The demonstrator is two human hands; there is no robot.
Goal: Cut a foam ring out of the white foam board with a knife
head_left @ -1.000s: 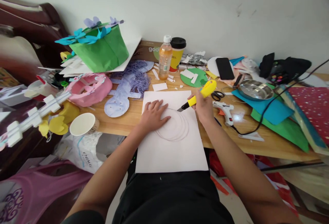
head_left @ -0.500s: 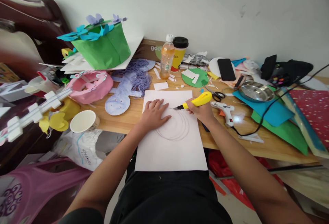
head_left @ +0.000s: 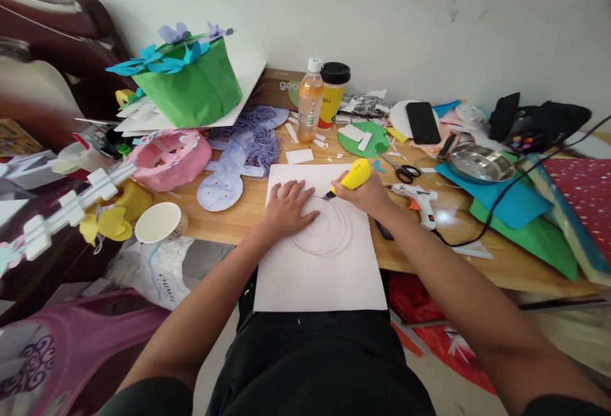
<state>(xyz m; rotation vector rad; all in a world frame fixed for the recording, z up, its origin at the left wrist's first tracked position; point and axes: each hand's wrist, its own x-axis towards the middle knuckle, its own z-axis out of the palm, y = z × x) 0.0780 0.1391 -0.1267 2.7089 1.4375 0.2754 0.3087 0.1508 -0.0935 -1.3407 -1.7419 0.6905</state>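
Observation:
A white sheet [head_left: 319, 270] with circles drawn on it lies on the wooden table [head_left: 501, 263] and hangs over its front edge onto my lap. My left hand [head_left: 286, 209] rests flat on the sheet's upper left, fingers spread, beside the circles. My right hand [head_left: 365, 192] is closed round a yellow utility knife [head_left: 352, 177]. The knife's blade tip touches the sheet at the top of the circles.
Right of my hand lie a white glue gun [head_left: 416, 196], black scissors [head_left: 405, 173], a steel bowl [head_left: 480, 163], a phone [head_left: 422, 122] and coloured sheets. A juice bottle [head_left: 310, 99] and yellow cup [head_left: 331, 95] stand behind. Paper crafts, a green bag [head_left: 191, 88] and a paper cup [head_left: 158, 222] crowd the left.
My right hand has brought the knife down and leftward, from raised above the sheet to its tip on the circle line. My left hand has stayed pressed on the sheet.

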